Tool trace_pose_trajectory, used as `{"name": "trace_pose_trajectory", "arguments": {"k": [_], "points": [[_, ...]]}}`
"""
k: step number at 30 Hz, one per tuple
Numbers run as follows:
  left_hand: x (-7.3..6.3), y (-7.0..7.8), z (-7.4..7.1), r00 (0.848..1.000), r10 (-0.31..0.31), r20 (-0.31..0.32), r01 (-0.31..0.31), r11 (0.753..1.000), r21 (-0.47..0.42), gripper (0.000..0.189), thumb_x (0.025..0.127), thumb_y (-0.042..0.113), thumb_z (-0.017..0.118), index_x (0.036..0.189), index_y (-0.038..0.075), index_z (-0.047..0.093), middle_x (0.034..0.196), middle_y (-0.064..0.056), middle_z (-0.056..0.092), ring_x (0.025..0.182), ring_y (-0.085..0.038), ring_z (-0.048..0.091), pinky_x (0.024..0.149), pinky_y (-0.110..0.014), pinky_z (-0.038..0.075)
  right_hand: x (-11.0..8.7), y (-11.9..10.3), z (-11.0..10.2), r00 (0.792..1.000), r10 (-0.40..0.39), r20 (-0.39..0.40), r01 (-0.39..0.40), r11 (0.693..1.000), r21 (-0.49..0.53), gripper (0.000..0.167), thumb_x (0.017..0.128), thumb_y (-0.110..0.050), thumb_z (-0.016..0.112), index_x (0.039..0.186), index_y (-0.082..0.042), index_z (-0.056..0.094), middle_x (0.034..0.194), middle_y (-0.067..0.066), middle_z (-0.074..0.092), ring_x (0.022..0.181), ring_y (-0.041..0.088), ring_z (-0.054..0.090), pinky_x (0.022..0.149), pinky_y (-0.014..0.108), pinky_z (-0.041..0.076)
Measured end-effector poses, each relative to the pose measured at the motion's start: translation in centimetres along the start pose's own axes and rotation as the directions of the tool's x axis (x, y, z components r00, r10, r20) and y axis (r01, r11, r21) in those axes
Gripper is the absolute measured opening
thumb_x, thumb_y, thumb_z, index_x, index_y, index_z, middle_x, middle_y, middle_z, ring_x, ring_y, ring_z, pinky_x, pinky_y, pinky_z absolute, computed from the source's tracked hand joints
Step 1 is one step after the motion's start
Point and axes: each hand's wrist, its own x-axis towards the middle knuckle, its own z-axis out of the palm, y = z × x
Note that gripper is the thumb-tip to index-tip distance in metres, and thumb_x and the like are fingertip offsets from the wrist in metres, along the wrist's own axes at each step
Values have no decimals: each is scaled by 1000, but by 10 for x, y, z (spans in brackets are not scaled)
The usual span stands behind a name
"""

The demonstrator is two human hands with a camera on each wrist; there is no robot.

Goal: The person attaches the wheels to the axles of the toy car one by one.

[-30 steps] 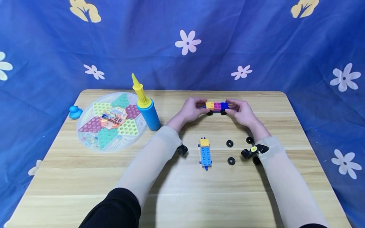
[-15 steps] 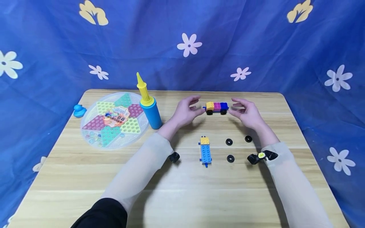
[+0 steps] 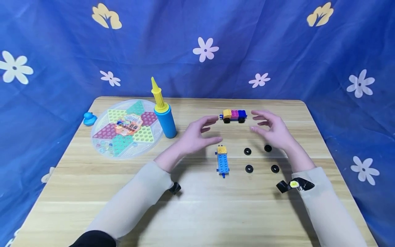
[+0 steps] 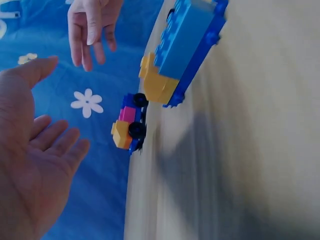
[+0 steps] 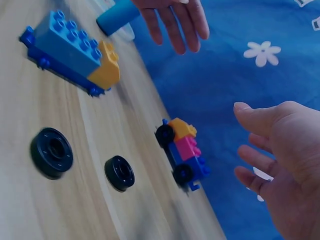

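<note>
Near the table's back edge a small building-brick car (image 3: 235, 116) in yellow, pink and dark blue stands on black wheels. Closer in lies a second car body (image 3: 222, 164), with light blue and yellow bricks on a dark blue base; no wheels show on it. My left hand (image 3: 195, 138) hovers left of the two, fingers spread, thumb over the table near the yellow brick. To the right of the wheeled car, my right hand (image 3: 275, 132) is raised with relaxed fingers. Both palms hold nothing. Several loose black wheels (image 5: 46, 160) lie flat right of the blue body.
At the left lies a round Chinese checkers board (image 3: 106, 133) with clear marbles in one section. A blue hand pump (image 3: 166, 123) with a yellow nozzle stands beside it. A blue rubber duck (image 3: 89, 119) sits at the table's left edge. A blue flowered cloth (image 3: 231, 68) hangs behind.
Both hands have let go of the wheeled car and drawn apart from it. The left hand has come back toward the blue car body, the right hand outward to the right.
</note>
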Motion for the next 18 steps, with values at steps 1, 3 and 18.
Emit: {"name": "trace_pose_trajectory", "arguments": {"k": [1, 3, 18], "points": [[-4, 0, 1, 1000, 6, 6, -6, 1000, 9, 78, 90, 28, 88, 155, 8, 49, 156, -3, 53, 141, -15, 51, 114, -30, 44, -3, -2, 0, 1000, -9, 2, 9, 1000, -3, 56, 94, -2, 80, 146, -1, 60, 146, 15, 59, 127, 32, 61, 105, 51, 52], [-13, 2, 2, 1000, 17, 16, -18, 1000, 25, 80, 89, 30, 89, 155, 8, 49, 156, -2, 53, 141, -14, 50, 115, -32, 43, -11, -5, -1, 1000, -26, 9, 26, 1000, -8, 54, 94, -2, 81, 144, -3, 62, 143, 12, 61, 126, 30, 62, 104, 48, 53], [-52, -7, 18, 995, -12, 94, -3, 989, 150, 98, 82, 44, 93, 159, 9, 44, 159, -3, 49, 146, -18, 46, 118, -38, 41, -57, -11, 12, 993, -103, 62, 103, 995, -1, 51, 92, 2, 81, 140, -7, 66, 135, 7, 67, 121, 29, 65, 100, 32, 55]]}}
